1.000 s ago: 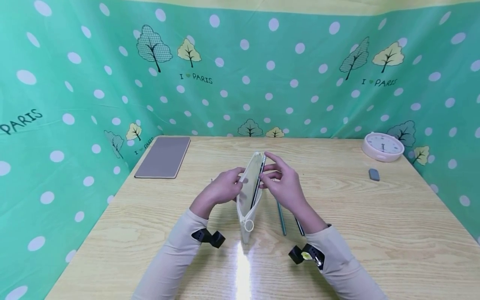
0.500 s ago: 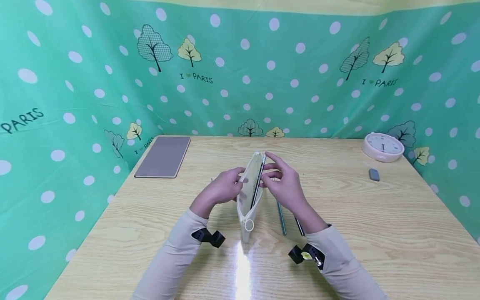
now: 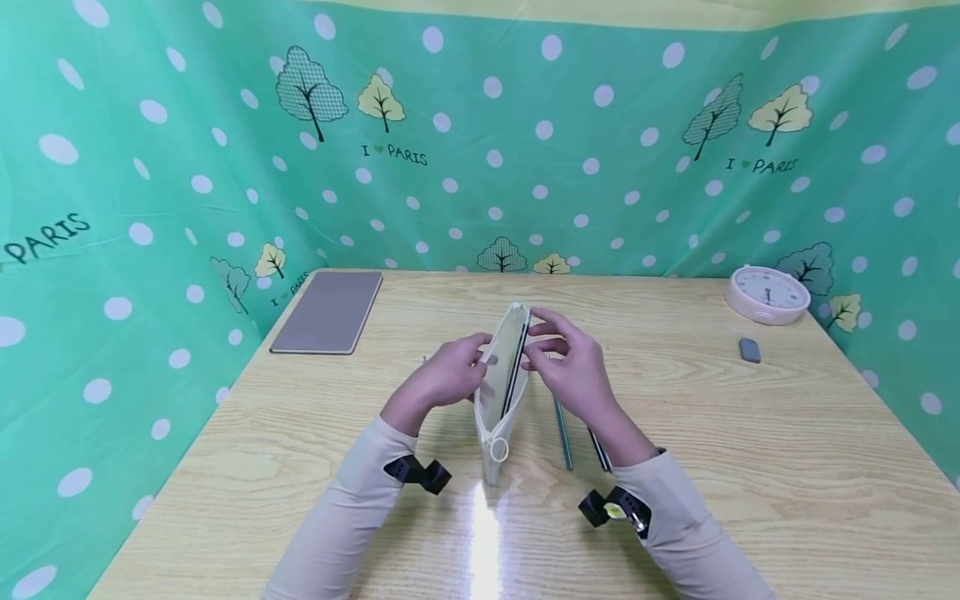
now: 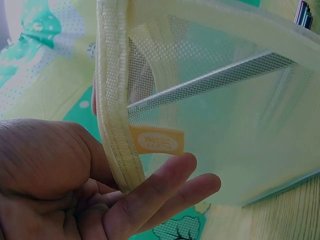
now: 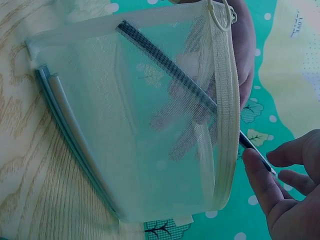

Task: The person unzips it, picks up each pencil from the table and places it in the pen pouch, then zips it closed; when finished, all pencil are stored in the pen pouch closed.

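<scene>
A pale cream mesh zipper pouch stands on edge over the table, its zipper mouth spread. My left hand grips one side of the mouth; in the left wrist view a yellow tag sits beside its fingers. A dark pen slants through the mouth, mostly inside and visible through the mesh. Its outer end lies between the thumb and fingertips of my right hand, which pinches it at the opening's far side. On the table right of the pouch are a teal pen and dark pens.
A mauve notebook lies at the back left. At the back right stands a round pink clock, with a small grey eraser-like block in front of it. Green dotted cloth hangs behind the wooden table.
My right hand has shifted slightly down and to the right, and the pen's outer end sits a little lower at the mouth. The left hand keeps its grip.
</scene>
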`<action>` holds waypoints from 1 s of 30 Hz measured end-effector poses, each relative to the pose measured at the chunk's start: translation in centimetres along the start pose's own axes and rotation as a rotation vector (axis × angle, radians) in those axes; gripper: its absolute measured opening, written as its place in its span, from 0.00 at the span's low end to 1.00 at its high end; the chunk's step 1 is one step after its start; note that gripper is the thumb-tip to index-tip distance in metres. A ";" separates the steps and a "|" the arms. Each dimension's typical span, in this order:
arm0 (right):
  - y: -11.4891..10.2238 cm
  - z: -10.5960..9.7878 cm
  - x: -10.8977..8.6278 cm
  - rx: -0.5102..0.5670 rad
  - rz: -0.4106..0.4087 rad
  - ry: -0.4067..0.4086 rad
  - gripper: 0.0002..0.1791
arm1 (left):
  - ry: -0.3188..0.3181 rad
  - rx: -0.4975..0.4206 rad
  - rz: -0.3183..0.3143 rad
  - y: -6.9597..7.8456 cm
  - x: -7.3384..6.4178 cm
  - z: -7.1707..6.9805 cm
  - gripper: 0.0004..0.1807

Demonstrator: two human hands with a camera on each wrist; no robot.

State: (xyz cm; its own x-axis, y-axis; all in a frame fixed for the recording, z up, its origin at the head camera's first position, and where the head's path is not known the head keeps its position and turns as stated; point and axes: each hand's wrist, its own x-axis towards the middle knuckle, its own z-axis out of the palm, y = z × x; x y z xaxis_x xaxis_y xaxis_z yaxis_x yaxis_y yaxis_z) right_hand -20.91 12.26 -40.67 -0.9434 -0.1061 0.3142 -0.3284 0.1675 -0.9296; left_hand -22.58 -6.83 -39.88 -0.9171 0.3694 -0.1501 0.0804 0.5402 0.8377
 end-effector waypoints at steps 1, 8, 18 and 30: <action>-0.1 0.0 0.0 0.005 0.002 0.003 0.27 | 0.001 0.001 0.000 0.0 0.0 0.0 0.24; -0.3 -1.2 0.3 -0.026 0.003 0.023 0.17 | 0.001 0.012 0.009 0.0 -0.1 -0.1 0.24; 0.7 -6.3 1.3 -0.164 0.136 -0.014 0.18 | -0.010 0.016 0.011 0.3 0.0 0.1 0.24; 5.1 -9.7 3.8 -0.456 0.385 -0.224 0.21 | 0.000 0.027 0.003 -0.1 0.0 0.0 0.24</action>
State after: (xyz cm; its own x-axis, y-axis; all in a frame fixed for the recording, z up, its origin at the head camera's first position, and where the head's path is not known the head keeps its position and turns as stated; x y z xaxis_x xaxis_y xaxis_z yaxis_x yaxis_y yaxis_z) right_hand -26.61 22.24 -42.35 -0.9815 -0.1497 -0.1198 -0.0013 0.6299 -0.7766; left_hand -22.63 -6.87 -40.00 -0.9170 0.3707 -0.1474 0.0936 0.5592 0.8237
